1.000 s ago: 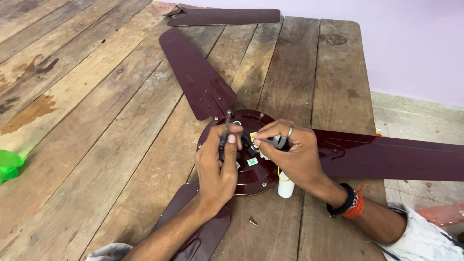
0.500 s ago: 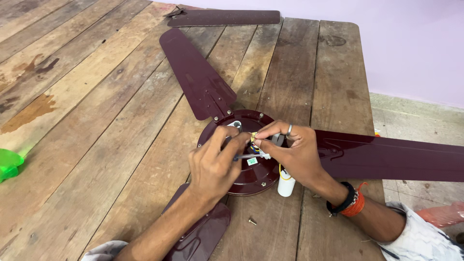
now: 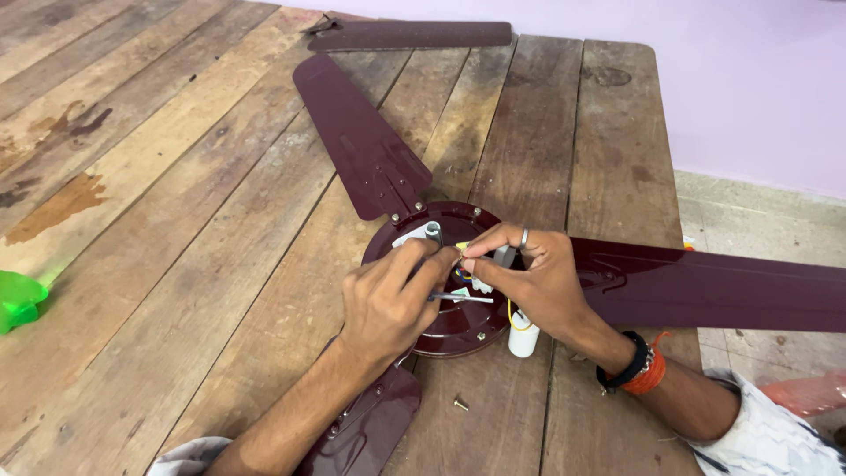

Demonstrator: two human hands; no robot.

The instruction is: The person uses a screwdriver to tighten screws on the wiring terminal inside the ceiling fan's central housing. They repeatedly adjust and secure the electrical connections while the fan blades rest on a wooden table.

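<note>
A maroon ceiling fan lies on the wooden table (image 3: 176, 220), its round motor hub (image 3: 458, 326) under both hands. My left hand (image 3: 388, 304) rests on the hub's left side and grips a thin metal tool (image 3: 465, 299) that points right. My right hand (image 3: 539, 282), with a ring and wrist bands, pinches small coloured wires (image 3: 462, 264) at the hub's centre, fingertips touching those of the left. A white cylindrical capacitor (image 3: 523, 340) on a yellow wire lies just below the right hand.
Fan blades reach to the upper left (image 3: 357, 145), to the right (image 3: 723, 286) and toward me (image 3: 366, 432). A loose blade (image 3: 410, 35) lies at the table's far edge. A small screw (image 3: 459, 405) sits near the hub. A green object (image 3: 18, 301) is at far left.
My left hand has shifted up and right on the hub, so its fingertips now meet the right hand's. The right hand has stayed on the wires.
</note>
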